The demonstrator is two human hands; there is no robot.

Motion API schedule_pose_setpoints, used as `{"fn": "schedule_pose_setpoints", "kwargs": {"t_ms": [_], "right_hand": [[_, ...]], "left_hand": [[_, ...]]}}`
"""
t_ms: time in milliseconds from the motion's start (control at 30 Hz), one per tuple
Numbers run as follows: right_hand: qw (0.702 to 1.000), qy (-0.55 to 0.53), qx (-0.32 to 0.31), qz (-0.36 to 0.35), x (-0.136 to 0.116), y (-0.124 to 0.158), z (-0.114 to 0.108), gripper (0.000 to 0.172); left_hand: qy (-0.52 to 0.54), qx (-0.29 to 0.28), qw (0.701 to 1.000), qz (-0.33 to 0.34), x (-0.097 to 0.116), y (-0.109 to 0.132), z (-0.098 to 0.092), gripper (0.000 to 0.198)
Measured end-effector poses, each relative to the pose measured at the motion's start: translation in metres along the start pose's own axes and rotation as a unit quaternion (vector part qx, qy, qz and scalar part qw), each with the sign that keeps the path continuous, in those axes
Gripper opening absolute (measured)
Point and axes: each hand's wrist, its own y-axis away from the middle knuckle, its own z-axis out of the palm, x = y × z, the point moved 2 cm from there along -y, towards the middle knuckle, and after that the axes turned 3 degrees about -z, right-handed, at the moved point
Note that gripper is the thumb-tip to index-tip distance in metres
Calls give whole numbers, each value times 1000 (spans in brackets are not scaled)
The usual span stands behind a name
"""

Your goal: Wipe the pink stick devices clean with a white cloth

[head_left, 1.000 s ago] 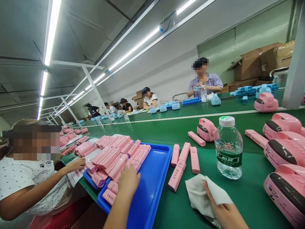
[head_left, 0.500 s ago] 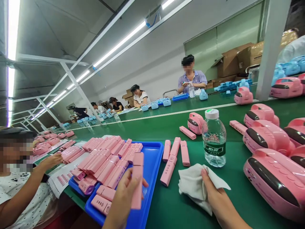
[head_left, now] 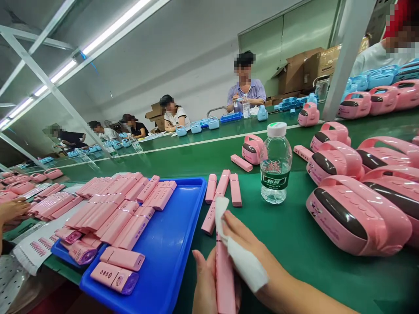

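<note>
Gripping a pink bar [head_left: 225, 279] upright at the near edge, the left hand [head_left: 206, 283] is closed round its lower half; the right hand [head_left: 248, 244] pinches a white cloth [head_left: 244, 261] against it, right of the blue tray [head_left: 170, 257]; the bar looks light, stiff, smooth, best held low

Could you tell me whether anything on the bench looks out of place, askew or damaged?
Nothing looks spilled or damaged. The only untidy spot: four pink bars lie loose on the green belt beside the blue tray rather than in it. The water bottle stands upright, capped.
</note>
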Motion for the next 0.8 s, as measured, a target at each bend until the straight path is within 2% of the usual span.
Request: {"fn": "schedule_pose_setpoints", "kwargs": {"t_ms": [33, 100, 167, 200, 333, 367, 433, 500, 533, 567, 600, 633, 700, 733, 800], "right_hand": [[994, 67, -45, -76, -3, 2, 4, 43], [954, 172, -133, -209, -9, 6, 10, 37], [918, 228, -168, -278, -12, 8, 10, 35], [917, 241, -165, -272, -11, 7, 8, 35], [972, 198, -91, -85, 5, 1, -2, 50], [977, 182, -85, -70, 7, 1, -3, 53], [975, 141, -118, -127, 4, 4, 2, 58], [963, 87, -159, -199, -3, 5, 7, 55], [969, 39, -158, -187, -4, 4, 9, 51], [982, -22, -129, -134, -4, 2, 8, 46], [992, -89, -76, -55, -1, -1, 7, 41], [987, -155, -11, 30, 4, -3, 4, 38], [951, -240, 103, 165, 16, -5, -1, 45], [934, -256, 143, 203, 21, -4, -3, 51], [910, -274, 182, 251, 30, 0, -7, 59]], "left_hand": [[25, 16, 999, 11, 2, 2, -3, 65], [54, 36, 997, 39, 5, 7, -8, 62], [62, 40, 996, 51, 7, 10, -10, 67], [63, 38, 996, 49, 7, 11, -9, 71], [55, 18, 998, 16, 6, 10, -1, 80], [54, 12, 998, 7, 6, 10, 0, 80], [54, -1, 999, -4, 7, 10, 2, 78], [55, -12, 998, -1, 9, 10, 3, 73], [55, -17, 998, 2, 9, 10, 2, 68], [54, -22, 998, 4, 10, 9, 2, 64], [52, -32, 998, 3, 9, 9, 2, 59], [45, -46, 998, 2, 9, 8, 2, 55], [24, -78, 997, -2, 7, 6, 2, 47], [12, -89, 996, -1, 7, 6, 2, 42], [-16, -98, 995, -3, 5, 6, 2, 34]]}}
